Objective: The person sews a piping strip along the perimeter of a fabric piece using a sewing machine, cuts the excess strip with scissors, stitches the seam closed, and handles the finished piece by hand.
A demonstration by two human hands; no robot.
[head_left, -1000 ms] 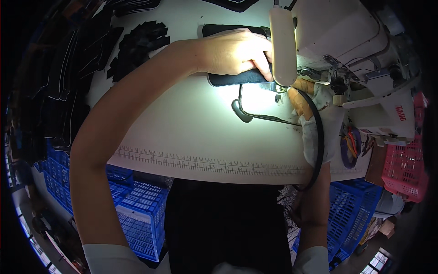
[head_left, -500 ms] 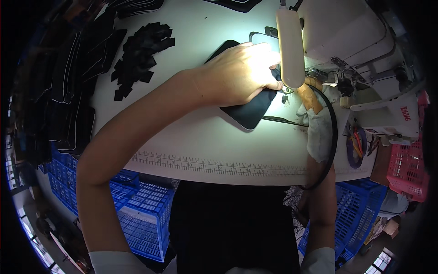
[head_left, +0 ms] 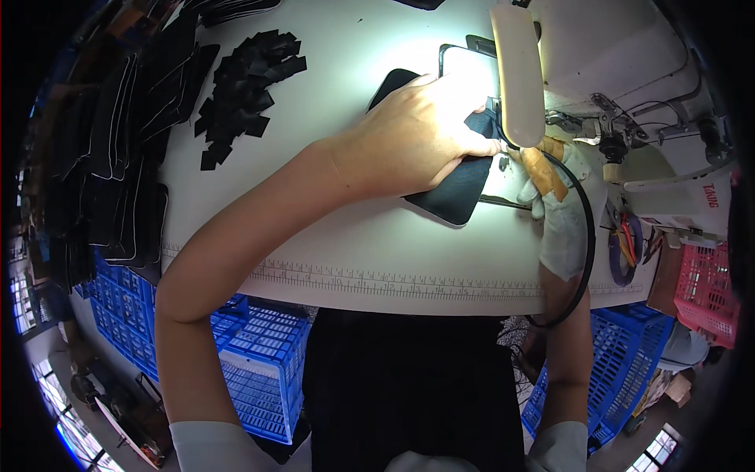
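A flat black fabric piece [head_left: 454, 197] with rounded corners and a pale edge lies on the table at the sewing machine. My bare left hand [head_left: 417, 130] lies flat across it, fingers and thumb spread, the thumb pointing at the needle area. Bright lamp light washes out those fingertips. To the right is my right hand [head_left: 550, 177], in a white glove with tan tape round some fingers. Its fingers are curled close to the black piece's right side; the lamp [head_left: 519, 79] and a black cable [head_left: 588, 228] partly hide them, so what they grip cannot be seen.
Small black squares [head_left: 244, 86] lie heaped at the table's far left, beside stacked black pieces [head_left: 118, 149] with white edging. The sewing machine [head_left: 668, 118] fills the right. Scissors [head_left: 625, 248] lie near it. Blue crates [head_left: 263, 354] and a pink basket [head_left: 708, 291] stand around the table.
The whole view has shifted slightly. The black piece has moved a little to the right under my left hand, whose thumb reaches farther right. My right hand stays by the needle area.
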